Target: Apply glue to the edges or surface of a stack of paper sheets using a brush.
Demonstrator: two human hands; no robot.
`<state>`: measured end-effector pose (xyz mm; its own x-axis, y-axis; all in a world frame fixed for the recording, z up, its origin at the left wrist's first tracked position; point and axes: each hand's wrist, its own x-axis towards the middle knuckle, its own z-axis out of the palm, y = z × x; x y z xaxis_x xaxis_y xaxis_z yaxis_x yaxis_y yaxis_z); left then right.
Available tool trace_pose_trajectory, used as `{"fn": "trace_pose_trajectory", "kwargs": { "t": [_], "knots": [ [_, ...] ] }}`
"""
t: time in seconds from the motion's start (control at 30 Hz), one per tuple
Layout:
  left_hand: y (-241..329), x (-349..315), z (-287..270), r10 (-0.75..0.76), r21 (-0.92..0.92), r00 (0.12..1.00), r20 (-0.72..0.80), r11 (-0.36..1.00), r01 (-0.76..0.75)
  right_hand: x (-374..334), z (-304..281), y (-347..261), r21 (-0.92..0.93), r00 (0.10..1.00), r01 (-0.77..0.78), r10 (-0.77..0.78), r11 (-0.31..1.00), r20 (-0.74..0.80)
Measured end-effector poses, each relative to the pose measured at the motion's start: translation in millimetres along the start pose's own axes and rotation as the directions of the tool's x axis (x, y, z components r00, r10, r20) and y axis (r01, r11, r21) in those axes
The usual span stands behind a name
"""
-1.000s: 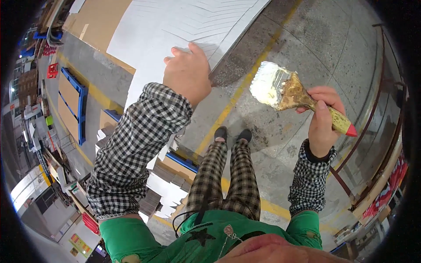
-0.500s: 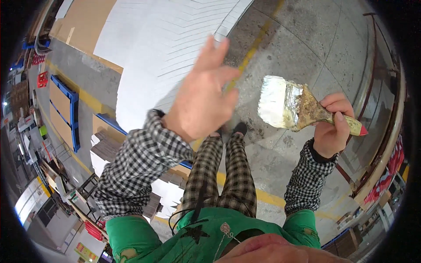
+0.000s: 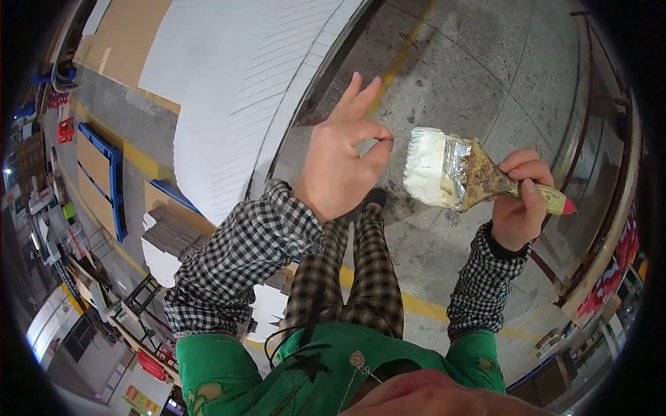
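Note:
My right hand (image 3: 524, 204) grips a wide, flat paintbrush (image 3: 489, 177) by its yellowish, red-tipped handle. The bristles are coated in thick white stuff and point left; brown grime crusts the brush's neck. To the left of the bristles, my left hand (image 3: 345, 156) is up in the air, apart from the brush. Its thumb and forefinger meet in a pinch that forms a ring, while the other fingers stretch away. Whatever the pinch holds, if anything, is too small to make out. Beyond that hand lies a stack of white sheets (image 3: 208, 104) with slanting, overlapped edges.
Brown cardboard (image 3: 132, 35) lies behind the white sheets. At the left, a blue-edged pallet (image 3: 118, 180) rests on the concrete floor (image 3: 465, 83), which has yellow lines. A dark-framed, curved-edged structure (image 3: 596, 187) stands at the right. Grey-and-white stacked pieces (image 3: 170, 239) sit at lower left.
My left hand has shifted right and down, nearer the bristles, and its thumb and forefinger have come together. The paintbrush has moved slightly left. More of the white stack's edge shows.

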<state>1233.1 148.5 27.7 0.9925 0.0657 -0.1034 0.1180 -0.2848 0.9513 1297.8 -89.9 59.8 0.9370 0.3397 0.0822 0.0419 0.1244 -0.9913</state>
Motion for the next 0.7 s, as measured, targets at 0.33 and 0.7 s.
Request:
{"fn": "trace_pose_trajectory", "kwargs": {
  "t": [0.33, 0.7],
  "knots": [
    [31, 28, 56, -0.024, 0.020, 0.989, -0.149, 0.999, 0.027, 44, -63, 2, 0.092, 0.991, 0.003, -0.016, 0.996, 0.134],
    [7, 18, 64, -0.109, -0.073, 0.964, -0.242, 0.993, 0.094, 37, -70, 13, 0.038, 0.994, -0.087, 0.084, 0.995, 0.072]
  ]
}}
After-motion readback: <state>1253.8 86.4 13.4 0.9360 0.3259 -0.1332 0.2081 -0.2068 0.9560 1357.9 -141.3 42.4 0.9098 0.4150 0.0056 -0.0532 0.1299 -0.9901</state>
